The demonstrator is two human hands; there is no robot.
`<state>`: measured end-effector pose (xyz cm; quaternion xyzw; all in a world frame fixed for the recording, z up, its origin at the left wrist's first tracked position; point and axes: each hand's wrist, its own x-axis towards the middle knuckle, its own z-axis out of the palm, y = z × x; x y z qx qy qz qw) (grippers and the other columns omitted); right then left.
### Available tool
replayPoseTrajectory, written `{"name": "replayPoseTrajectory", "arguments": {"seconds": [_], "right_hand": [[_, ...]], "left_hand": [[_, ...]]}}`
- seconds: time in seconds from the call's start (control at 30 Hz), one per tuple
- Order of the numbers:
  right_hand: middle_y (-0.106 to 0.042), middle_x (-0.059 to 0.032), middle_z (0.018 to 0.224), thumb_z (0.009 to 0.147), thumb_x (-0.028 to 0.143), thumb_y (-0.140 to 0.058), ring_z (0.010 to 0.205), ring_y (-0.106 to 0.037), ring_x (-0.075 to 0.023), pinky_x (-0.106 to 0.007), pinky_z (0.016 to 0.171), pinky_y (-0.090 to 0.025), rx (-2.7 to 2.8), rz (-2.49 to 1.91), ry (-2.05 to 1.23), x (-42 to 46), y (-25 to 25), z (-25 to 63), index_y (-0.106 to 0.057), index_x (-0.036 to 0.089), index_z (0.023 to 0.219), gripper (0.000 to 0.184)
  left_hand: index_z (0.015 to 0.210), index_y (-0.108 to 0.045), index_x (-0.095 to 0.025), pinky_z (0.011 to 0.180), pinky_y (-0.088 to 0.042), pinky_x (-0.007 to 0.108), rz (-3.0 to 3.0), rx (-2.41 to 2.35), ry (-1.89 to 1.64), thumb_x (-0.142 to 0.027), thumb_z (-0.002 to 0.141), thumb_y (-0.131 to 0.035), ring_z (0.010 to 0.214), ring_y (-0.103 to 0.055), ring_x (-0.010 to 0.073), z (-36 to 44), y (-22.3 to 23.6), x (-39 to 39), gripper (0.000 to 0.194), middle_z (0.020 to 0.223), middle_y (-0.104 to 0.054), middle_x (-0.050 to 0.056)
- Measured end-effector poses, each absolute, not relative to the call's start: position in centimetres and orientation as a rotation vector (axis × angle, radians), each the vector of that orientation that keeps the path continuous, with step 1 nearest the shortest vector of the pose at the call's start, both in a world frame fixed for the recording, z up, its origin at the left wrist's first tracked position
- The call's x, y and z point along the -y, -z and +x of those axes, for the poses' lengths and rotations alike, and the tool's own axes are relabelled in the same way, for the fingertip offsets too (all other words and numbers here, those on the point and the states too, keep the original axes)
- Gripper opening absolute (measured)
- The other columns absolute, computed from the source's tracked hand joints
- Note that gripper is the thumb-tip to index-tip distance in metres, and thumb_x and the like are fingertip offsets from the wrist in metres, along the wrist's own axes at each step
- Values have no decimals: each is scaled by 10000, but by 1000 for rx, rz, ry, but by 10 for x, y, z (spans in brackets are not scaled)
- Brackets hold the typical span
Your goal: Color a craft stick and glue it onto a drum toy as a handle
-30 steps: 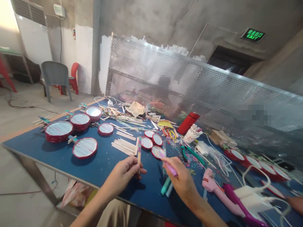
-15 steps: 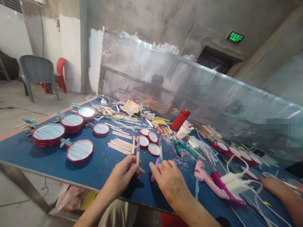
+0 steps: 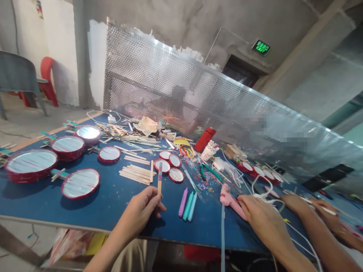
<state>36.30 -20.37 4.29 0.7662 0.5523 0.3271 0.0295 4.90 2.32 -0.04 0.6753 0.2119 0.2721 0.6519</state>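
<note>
My left hand (image 3: 146,206) is closed on a wooden craft stick (image 3: 159,179), held upright, with purple and bluish bands on its upper part. My right hand (image 3: 262,215) lies over the handle of a pink glue gun (image 3: 231,202), fingers curled round it and partly hidden. A long pale translucent strip (image 3: 223,234) runs down from the gun's head past the table edge. Between my hands lie a purple marker (image 3: 183,202), a teal marker (image 3: 188,206) and a light blue marker (image 3: 192,207). Plain craft sticks (image 3: 136,174) lie beyond my left hand.
Round red-rimmed pieces (image 3: 81,183) with stick handles stand on the left of the blue table (image 3: 113,209). Smaller discs (image 3: 176,175), a red bottle (image 3: 204,139), green-handled pliers (image 3: 210,172) and scattered coloured bands lie farther back. Another person's hands (image 3: 300,206) work at the right.
My right hand has left the markers and moved right onto the glue gun. The markers now lie uncovered. My left hand still holds the craft stick; the view has swung right.
</note>
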Motion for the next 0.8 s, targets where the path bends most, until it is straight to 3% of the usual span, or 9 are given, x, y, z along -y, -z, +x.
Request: {"name": "replayPoseTrajectory", "arguments": {"seconds": [0.1, 0.27, 0.63, 0.8], "right_hand": [[-675, -89, 788, 875, 223, -465, 719, -643, -257, -327, 633, -391, -1550, 2361, -898, 216, -29, 373, -644, 165, 895, 189], [-711, -142, 962, 805, 175, -498, 840, -688, -285, -343, 668, -472, -1429, 2424, -747, 216, 0, 391, -569, 94, 1194, 404], [-704, -191, 968, 744, 220, -376, 898, -685, -340, -439, 771, -505, -1527, 2603, -594, 208, 20, 416, -638, 100, 1030, 406], [-705, -142, 851, 761, 297, -321, 791, -691, -300, -404, 706, -508, -1525, 2780, -596, 209, 9, 408, -595, 167, 939, 352]], "left_hand": [[877, -527, -187, 576, -455, 244, 1579, -471, -608, -395, 944, -428, 537, -582, 140, 49, 1, -24, 241, 642, -664, -9], [858, -530, -191, 569, -439, 230, 1639, -503, -616, -385, 941, -411, 539, -568, 137, 49, -1, -24, 243, 617, -628, -22], [921, -543, -182, 580, -434, 228, 1710, -506, -661, -316, 934, -391, 571, -573, 144, 48, -1, -21, 204, 671, -643, -6], [895, -540, -196, 580, -440, 222, 1728, -519, -655, -280, 919, -406, 575, -598, 145, 49, 0, -21, 160, 738, -696, 7]]}}
